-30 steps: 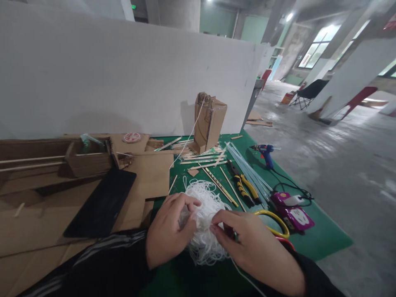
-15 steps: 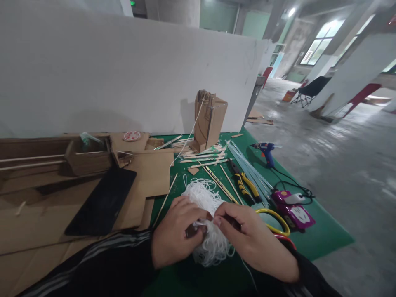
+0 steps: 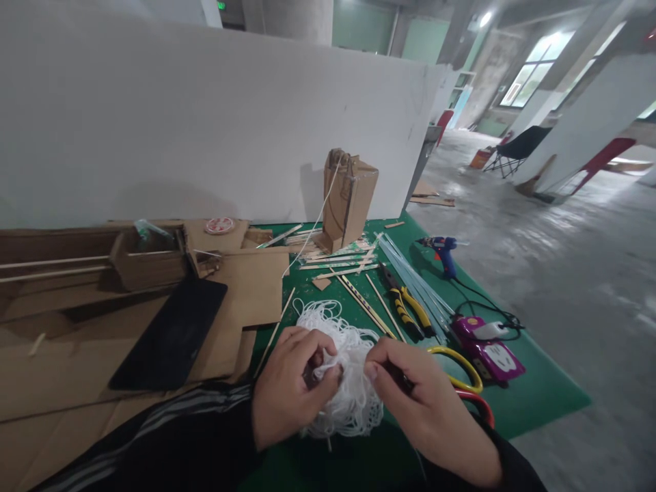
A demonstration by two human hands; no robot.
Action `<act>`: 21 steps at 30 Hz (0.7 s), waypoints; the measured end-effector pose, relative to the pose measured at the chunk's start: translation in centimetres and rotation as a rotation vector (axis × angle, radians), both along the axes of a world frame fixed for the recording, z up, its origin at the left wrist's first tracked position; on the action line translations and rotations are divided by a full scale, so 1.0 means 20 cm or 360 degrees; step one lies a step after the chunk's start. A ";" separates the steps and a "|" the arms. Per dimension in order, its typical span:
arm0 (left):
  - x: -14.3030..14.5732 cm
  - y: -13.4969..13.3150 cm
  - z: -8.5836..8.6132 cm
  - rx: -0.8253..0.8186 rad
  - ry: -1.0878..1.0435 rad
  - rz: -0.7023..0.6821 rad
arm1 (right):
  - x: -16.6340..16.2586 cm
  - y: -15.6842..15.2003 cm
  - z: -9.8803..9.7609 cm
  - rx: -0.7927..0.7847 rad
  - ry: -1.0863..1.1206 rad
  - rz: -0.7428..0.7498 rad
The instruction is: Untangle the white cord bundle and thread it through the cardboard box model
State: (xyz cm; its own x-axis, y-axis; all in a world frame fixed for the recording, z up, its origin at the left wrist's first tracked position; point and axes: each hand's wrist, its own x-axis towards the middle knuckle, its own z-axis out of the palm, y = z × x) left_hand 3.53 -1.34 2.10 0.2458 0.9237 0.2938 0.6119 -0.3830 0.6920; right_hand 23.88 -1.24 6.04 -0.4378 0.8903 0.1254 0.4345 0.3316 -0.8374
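Observation:
A loose, tangled heap of white string [image 3: 353, 400] lies on the green tabletop in front of me. My left hand [image 3: 297, 383] is closed at the heap's left side, with strands of the string gathered between its thumb and fingers. Over the heap's right side, my right hand [image 3: 415, 396] pinches, thumb against forefinger. A strand seems to be in that pinch, but it is too fine to make out clearly. From the top of a cardboard box [image 3: 353, 205] at the back, a single white string runs down to the table.
Yellow-and-black pliers [image 3: 404, 304], clear glue sticks [image 3: 413, 283] and a blue glue gun [image 3: 443, 253] lie to the right. A purple power strip [image 3: 486, 348] stands nearer. Cardboard [image 3: 256, 287] and a black flat panel [image 3: 171, 335] cover the left. A white partition [image 3: 230, 130] rises behind.
My hands have drawn apart; the right one moved slightly right. More string now shows in my left hand's grip, and the heap has shifted a little.

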 end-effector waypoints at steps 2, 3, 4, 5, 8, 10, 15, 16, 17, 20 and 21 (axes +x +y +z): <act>0.00 -0.01 0.00 0.0014 -0.0024 0.0025 | 0.00 -0.01 0.01 0.0038 -0.0009 0.0124; 0.00 -0.01 0.00 0.0035 -0.0032 -0.0003 | -0.01 -0.02 0.02 0.0044 -0.0012 0.0181; 0.00 -0.01 0.00 0.0058 -0.0038 -0.0047 | -0.01 -0.03 0.02 0.0042 -0.0011 0.0225; -0.01 -0.01 0.00 0.0076 -0.0040 -0.0094 | -0.01 -0.04 0.02 0.0037 -0.0012 0.0253; -0.01 0.00 0.00 0.0043 -0.0019 -0.0109 | -0.01 -0.07 0.02 0.0062 -0.0014 0.0238; 0.00 0.00 0.00 -0.0033 -0.0020 -0.0026 | -0.01 -0.08 0.02 0.0078 0.0008 0.0263; 0.00 0.01 0.00 -0.0198 -0.0159 0.0008 | -0.03 -0.07 -0.04 -0.0027 0.0065 0.0328; 0.00 0.01 0.00 -0.0245 -0.0204 -0.0002 | -0.04 -0.07 -0.07 -0.0091 0.0074 0.0241; 0.00 0.01 0.00 -0.0296 -0.0251 -0.0018 | -0.04 -0.06 -0.09 -0.0178 0.0098 0.0128; -0.01 0.02 0.01 -0.0420 -0.0382 -0.0103 | -0.06 -0.04 -0.16 -0.0474 0.0234 -0.0147; -0.01 0.02 0.01 -0.0443 -0.0415 -0.0126 | -0.07 -0.03 -0.17 -0.0549 0.0262 -0.0174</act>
